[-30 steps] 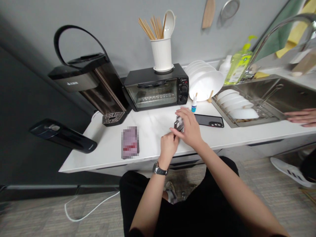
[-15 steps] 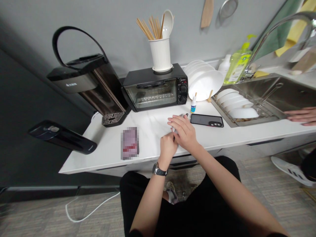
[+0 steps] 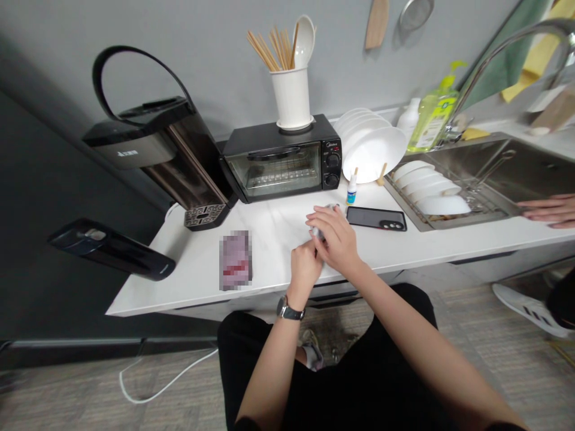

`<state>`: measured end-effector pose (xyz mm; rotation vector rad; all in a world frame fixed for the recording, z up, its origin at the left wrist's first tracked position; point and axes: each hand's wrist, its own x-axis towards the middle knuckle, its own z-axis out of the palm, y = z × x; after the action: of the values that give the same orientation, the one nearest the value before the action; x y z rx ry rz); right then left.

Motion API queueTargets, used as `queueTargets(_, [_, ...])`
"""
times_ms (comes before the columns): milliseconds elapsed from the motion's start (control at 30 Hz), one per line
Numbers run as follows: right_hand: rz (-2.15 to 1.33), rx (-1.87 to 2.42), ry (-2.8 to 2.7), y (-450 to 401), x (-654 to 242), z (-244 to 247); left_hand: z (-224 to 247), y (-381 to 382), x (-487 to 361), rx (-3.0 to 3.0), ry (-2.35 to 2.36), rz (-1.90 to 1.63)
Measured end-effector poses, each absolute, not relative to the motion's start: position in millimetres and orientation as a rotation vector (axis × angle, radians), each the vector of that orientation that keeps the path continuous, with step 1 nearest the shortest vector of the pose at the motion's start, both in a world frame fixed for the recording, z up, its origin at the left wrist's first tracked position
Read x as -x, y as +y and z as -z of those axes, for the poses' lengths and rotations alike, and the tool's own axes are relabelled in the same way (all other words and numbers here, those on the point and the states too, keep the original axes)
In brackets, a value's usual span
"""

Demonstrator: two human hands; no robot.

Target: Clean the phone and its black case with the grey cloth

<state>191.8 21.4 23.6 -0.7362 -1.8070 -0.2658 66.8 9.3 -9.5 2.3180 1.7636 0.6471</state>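
Observation:
My left hand [image 3: 306, 262], with a watch [image 3: 290, 308] on its wrist, is closed near the counter's front edge. What it holds, if anything, is hidden. Over it lies my right hand [image 3: 336, 238], its fingers curled around a small greyish-white object [image 3: 317, 231]. Most of that object is covered, so its kind cannot be made out. Just beyond my hands stands a small white bottle [image 3: 351, 193] with a blue label. A dark smartphone [image 3: 375, 218] lies flat to the right of them.
A blurred-out pinkish item [image 3: 236, 260], a dark tumbler [image 3: 112, 248] and a black dispenser [image 3: 179, 161] are to the left. Behind are a toaster oven [image 3: 283, 164] and upright plates [image 3: 375, 149]. Bowls [image 3: 431, 188] sit in the sink [image 3: 534, 161]. Another person's hand [image 3: 550, 211] rests at its edge.
My right hand's fingers have shifted slightly over the greyish object, and a bit more of it shows. My left hand has barely moved.

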Motion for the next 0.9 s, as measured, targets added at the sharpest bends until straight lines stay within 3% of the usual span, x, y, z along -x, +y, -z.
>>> queueTargets(167, [0.355,0.6,-1.817,21.6,-186.0,-15.1,9.6,9.2,-68.4,-2.35,1.815,-0.54])
queueTargets(500, [0.123,0.888,-1.707,29.9,-206.6,-39.1,6.6,10.1,-67.0,-2.286,1.752,-0.669])
queueTargets(900, [0.359,0.734,-1.834,23.6,-191.8,-21.7,4.6,7.7,-66.9,-2.294,1.774,-0.595])
